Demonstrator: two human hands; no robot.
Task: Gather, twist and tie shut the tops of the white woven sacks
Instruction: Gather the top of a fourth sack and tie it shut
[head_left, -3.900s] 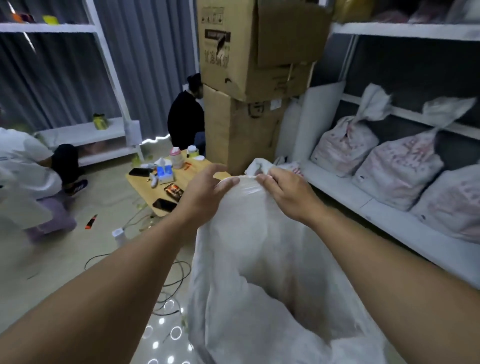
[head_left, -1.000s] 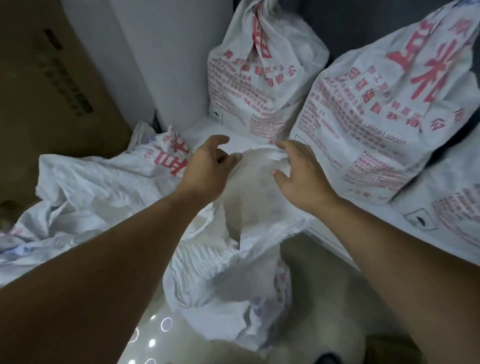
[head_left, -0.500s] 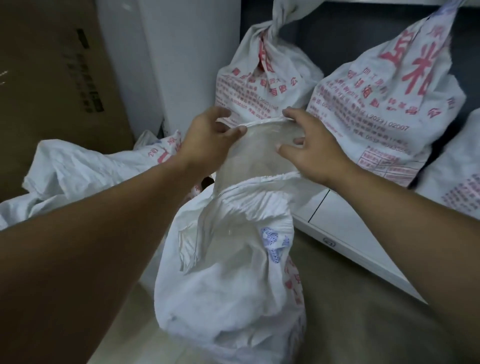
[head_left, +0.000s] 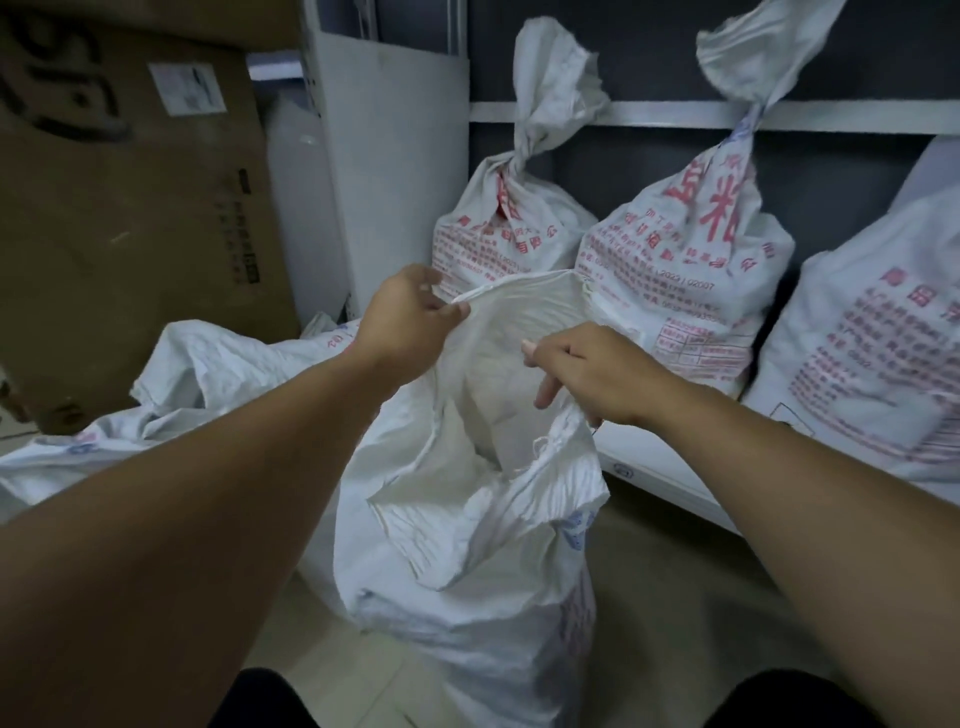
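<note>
Upright white woven sack, mouth open and crumpled; red-printed sacks behind, two with knotted tops.

Left hand and right hand pinching open sack rim, tied sacks on shelf behind

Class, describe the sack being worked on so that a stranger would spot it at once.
Find the low white shelf lined with red-printed sacks. On the floor in front of it stands one sack, its rim held by the left hand and right hand. Unlike the knotted-top sacks behind, its mouth is open.
</note>
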